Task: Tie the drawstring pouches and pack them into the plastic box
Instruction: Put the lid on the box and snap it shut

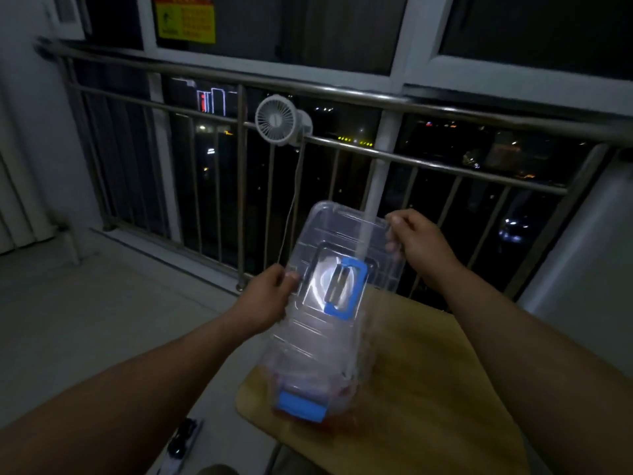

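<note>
Both hands are grasping the clear lid [315,289] of the plastic box. The left hand [267,299] pinches the lid's left long edge, thumb on top. The right hand [418,238] curls round its far right corner. The box [310,378] itself sits on the wooden surface [428,389], below and nearer the person than both hands, with its blue latch [301,407] at the near end. Reddish contents [342,394] show through its wall. They are probably pouches, but they are too blurred to be sure or to tell whether they are tied.

The lid is tilted. Its far end is raised between the hands and its near end dips towards the box below the left wrist. One picture does not settle whether it is going on or coming off.

Either way, the step probably goes best with the lid kept level from side to side, so that neither long edge catches the rim. The hands sit at unequal distances along the lid, so the right hand should take care not to twist it. If the lid is closing, the near edge should seat first, then the far end lowers.

The lid's long axis runs from the box's latch end away from the person, leaning slightly towards the right hand. Its top face, with the blue handle [346,289], points up and back towards the person.
</note>
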Available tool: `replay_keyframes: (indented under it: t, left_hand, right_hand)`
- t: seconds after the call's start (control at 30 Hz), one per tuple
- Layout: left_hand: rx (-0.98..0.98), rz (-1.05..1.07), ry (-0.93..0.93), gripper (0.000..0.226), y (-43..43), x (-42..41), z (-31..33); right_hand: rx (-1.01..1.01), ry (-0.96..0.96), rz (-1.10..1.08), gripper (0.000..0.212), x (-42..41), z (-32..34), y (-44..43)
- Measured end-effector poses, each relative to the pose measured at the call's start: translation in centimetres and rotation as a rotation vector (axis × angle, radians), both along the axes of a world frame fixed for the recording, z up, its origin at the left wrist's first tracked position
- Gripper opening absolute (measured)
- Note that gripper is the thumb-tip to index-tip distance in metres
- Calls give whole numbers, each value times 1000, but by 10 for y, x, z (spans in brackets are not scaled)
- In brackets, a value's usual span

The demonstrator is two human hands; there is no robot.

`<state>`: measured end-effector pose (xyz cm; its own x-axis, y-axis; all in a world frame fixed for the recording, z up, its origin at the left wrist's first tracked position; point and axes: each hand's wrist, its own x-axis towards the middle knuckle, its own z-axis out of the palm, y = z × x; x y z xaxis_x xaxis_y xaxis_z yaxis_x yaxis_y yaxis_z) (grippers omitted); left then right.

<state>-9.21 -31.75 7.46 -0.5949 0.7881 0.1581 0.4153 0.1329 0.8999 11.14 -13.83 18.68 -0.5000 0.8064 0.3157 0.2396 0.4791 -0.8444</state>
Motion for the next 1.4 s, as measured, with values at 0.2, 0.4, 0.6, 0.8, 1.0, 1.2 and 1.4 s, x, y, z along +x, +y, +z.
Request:
replay_keyframes:
  t: [0.2,0.4,0.6,0.8,1.0,1.2,1.4]
  left_hand:
    - [-164,122,85,42,-4,1,-41]
    - [-429,129,218,39,2,-5,-78]
    - [-459,110,245,40,29,-10,-94]
    - [-577,97,325,46,21,-9,-103]
    - [-602,58,412,45,17,0,-109]
    - [-597,-108,429,38,23,-14,-105]
    - [-562,-312,700,47,86,-23,-92]
  right_hand:
    - [-111,-172,16,9,-49,-79,32]
    - [-119,-403,-60,16,-63,-149,48]
    - [-74,-534,-87,21,-74,-177,71]
    - [6,-657,-64,22,-76,-190,71]
    - [51,-778,-73,21,-63,-193,63]
    - [154,-1114,72,55,-59,-172,67]
    - [-212,-848,-120,75,20,-188,80]
